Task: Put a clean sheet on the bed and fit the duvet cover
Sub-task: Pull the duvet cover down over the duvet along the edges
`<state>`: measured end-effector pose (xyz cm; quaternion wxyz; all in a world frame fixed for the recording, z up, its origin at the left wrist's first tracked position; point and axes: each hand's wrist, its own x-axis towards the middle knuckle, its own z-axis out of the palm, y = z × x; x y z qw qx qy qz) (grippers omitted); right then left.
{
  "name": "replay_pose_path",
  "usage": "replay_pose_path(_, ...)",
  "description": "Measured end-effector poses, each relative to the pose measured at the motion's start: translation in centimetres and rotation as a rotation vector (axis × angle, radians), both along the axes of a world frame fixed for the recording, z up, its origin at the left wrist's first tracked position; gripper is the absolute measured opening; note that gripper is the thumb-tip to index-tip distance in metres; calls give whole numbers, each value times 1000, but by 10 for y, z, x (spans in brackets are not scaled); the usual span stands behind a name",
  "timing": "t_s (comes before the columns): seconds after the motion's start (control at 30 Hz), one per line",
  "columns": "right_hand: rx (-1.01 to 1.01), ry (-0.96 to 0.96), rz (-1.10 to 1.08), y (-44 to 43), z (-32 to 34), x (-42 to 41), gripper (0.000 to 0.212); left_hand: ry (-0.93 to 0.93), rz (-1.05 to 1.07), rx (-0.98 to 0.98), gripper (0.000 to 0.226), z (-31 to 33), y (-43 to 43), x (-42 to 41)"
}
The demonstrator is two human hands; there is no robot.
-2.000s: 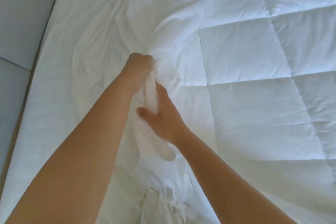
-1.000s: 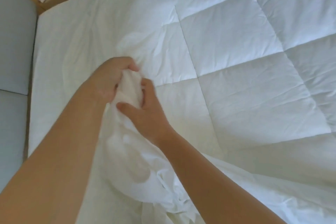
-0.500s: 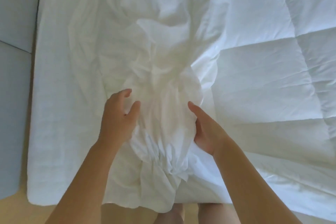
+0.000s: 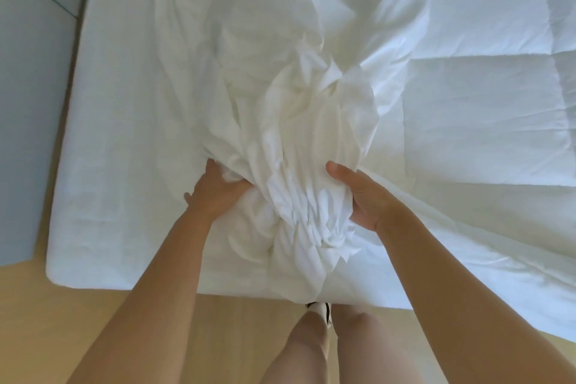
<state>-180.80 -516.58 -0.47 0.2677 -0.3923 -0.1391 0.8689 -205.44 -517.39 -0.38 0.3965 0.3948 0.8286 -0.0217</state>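
Note:
A bunched white duvet cover lies in a crumpled heap across the bed near its foot edge. My left hand grips the left side of the bunch, fingers buried in the folds. My right hand holds the right side, thumb on top and fingers curled under the cloth. A quilted white duvet is spread over the right part of the bed. The mattress on the left is covered by a smooth white sheet.
A blue-grey padded wall panel runs along the left of the bed. Wooden floor lies below the foot edge, where my legs stand close to the mattress.
The hands went from gripping one tight twist of cloth to spreading apart on both sides of the bunch. The bunch has been drawn back toward the foot edge, and the view has stepped back.

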Motion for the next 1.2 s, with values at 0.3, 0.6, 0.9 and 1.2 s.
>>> replay_pose_path(0.3, 106, -272, 190, 9, 5, -18, 37, -367, 264, 153, 20, 5, 1, 19)
replay_pose_path(0.6, 352, -716, 67, -15, 12, -59, 54, -407, 315, 272, 22, 46, 10, 38)
replay_pose_path(0.9, 25, -232, 3, -4, 51, -41, 38, -327, 76, 353, 41, 95, 22, -11)
replay_pose_path(1.2, -15, -283, -372, -35, 86, -57, 24, 40, -216, 475, 39, 127, 21, -59)
